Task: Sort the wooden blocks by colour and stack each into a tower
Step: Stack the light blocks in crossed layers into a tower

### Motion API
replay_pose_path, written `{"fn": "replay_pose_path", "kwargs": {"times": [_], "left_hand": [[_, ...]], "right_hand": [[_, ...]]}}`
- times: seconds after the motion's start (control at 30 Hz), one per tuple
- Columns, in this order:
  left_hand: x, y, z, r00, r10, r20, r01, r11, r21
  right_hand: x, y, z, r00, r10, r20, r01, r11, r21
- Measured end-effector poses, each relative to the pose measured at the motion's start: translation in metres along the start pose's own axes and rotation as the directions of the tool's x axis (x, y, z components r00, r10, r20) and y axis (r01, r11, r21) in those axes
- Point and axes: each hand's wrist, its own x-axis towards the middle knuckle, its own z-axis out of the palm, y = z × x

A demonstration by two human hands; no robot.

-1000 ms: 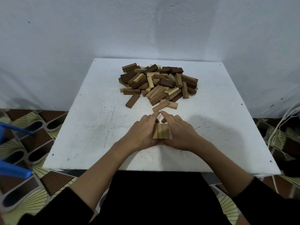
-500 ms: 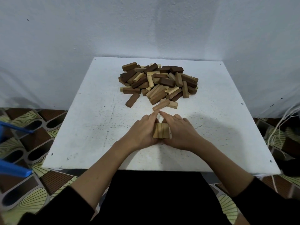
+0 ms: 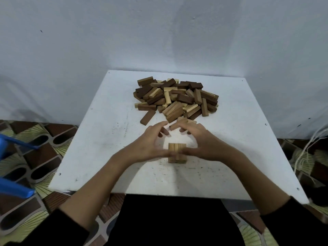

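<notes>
Item: white square bench (image 3: 99, 142), set against a pale wall.

Progress: early. One layer of mid-tone wooden blocks (image 3: 177, 149), laid side by side in a square, sits on the near middle of the bench; I judge it the base of the first tower. Nothing stands on it yet, and no other colour has a base.

Remaining: the large mixed heap of dark, mid and pale wooden blocks (image 3: 175, 98) at the far middle of the bench, unsorted. One dark brown block (image 3: 147, 117) lies loose at its near left edge; a few tan ones lie loose between heap and base.

Hands: my left hand (image 3: 150, 141) and right hand (image 3: 200, 139) flank the base, fingers loosely curved and apart, gripping nothing; thumbs meet over its near edge, though I cannot tell whether they touch it.

Containers: none in view; all blocks rest directly on the bench.
</notes>
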Motion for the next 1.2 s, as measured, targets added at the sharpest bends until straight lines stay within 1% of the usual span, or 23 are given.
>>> {"fn": "replay_pose_path", "kwargs": {"times": [0.07, 0.13, 0.17, 0.23, 0.3, 0.37, 0.43, 0.53, 0.6, 0.7, 0.8, 0.97, 1.13, 1.2], "left_hand": [[0.008, -0.002, -0.019, 0.993, -0.012, -0.116, 0.006, 0.999, -0.048], [0.022, -0.004, -0.036, 0.970, 0.006, -0.245, -0.012, 1.000, -0.022], [0.030, -0.005, -0.042, 0.958, 0.015, -0.286, -0.019, 1.000, -0.011], [0.051, -0.007, -0.052, 0.944, 0.014, -0.330, -0.010, 1.000, 0.013], [0.075, -0.012, -0.059, 0.932, 0.006, -0.362, 0.027, 0.996, 0.087], [0.097, -0.020, -0.065, 0.917, -0.008, -0.398, 0.073, 0.986, 0.149], [0.116, -0.028, -0.070, 0.903, -0.032, -0.428, 0.123, 0.974, 0.189], [0.136, -0.036, -0.077, 0.907, -0.034, -0.419, 0.151, 0.957, 0.249], [0.145, -0.039, -0.079, 0.921, -0.026, -0.388, 0.147, 0.947, 0.286], [0.156, -0.043, -0.084, 0.937, -0.007, -0.350, 0.127, 0.939, 0.320], [0.164, -0.043, -0.087, 0.947, 0.002, -0.322, 0.125, 0.920, 0.371], [0.172, -0.040, -0.092, 0.976, -0.021, -0.215, 0.100, 0.927, 0.362], [0.174, -0.029, -0.095, 0.981, -0.096, -0.166, 0.154, 0.911, 0.382], [0.174, -0.026, -0.097, 0.984, -0.091, -0.155, 0.147, 0.904, 0.401]], "right_hand": [[0.012, 0.002, -0.016, 0.996, -0.020, -0.081, 0.024, 0.998, 0.050], [0.033, 0.006, -0.029, 0.988, -0.021, -0.153, 0.029, 0.998, 0.050], [0.045, 0.008, -0.033, 0.983, -0.021, -0.181, 0.027, 0.999, 0.035], [0.073, 0.013, -0.038, 0.972, -0.002, -0.236, -0.002, 1.000, -0.020], [0.100, 0.018, -0.040, 0.959, -0.020, -0.284, -0.021, 0.990, -0.139], [0.122, 0.016, -0.042, 0.964, -0.036, -0.262, -0.035, 0.965, -0.260], [0.141, 0.013, -0.045, 0.977, -0.049, -0.208, -0.022, 0.944, -0.328], [0.162, 0.010, -0.047, 0.992, -0.075, -0.106, 0.024, 0.908, -0.419], [0.170, 0.009, -0.046, 0.996, -0.089, -0.024, 0.063, 0.847, -0.529], [0.177, 0.011, -0.044, 0.994, -0.111, 0.014, 0.097, 0.790, -0.606], [0.182, 0.015, -0.042, 0.991, -0.132, 0.024, 0.119, 0.783, -0.610], [0.189, 0.019, -0.043, 0.992, -0.121, 0.033, 0.119, 0.816, -0.565], [0.193, 0.020, -0.049, 0.993, -0.086, 0.079, 0.116, 0.804, -0.584], [0.194, 0.019, -0.051, 0.992, -0.081, 0.092, 0.119, 0.813, -0.570]]}}
